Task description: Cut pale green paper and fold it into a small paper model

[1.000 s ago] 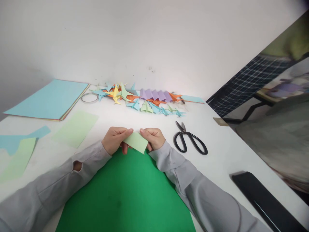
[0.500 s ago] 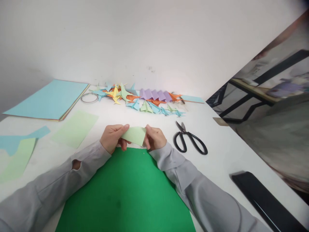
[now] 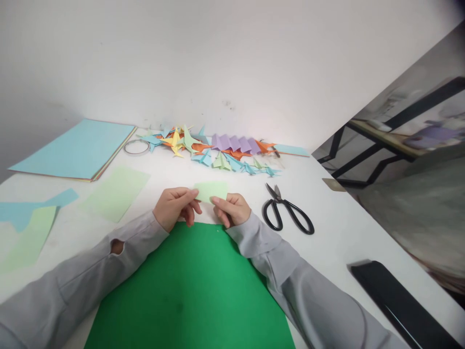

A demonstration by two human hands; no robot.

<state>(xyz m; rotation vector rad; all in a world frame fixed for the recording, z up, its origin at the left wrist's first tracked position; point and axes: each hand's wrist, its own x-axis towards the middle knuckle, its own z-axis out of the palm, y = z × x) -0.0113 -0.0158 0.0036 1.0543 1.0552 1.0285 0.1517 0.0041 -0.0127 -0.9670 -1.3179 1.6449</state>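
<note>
A small light-green piece of paper is held up between both hands, just beyond the far edge of a large green sheet. My left hand pinches its left end, thumb on top and the other fingers bent below. At the lower right of the paper, my right hand grips it with the thumb across its face. Black-handled scissors lie to the right of my right hand, blades partly apart.
Folded paper cranes and a pleated purple paper strip lie along the wall. Stacked coloured sheets, a tape roll, a light-green sheet and blue scrap paper are at left. A long black object sits at right.
The light-green piece has turned and shifted slightly up and right. My right thumb has moved from its right edge onto its lower face. The view has shifted a little.
</note>
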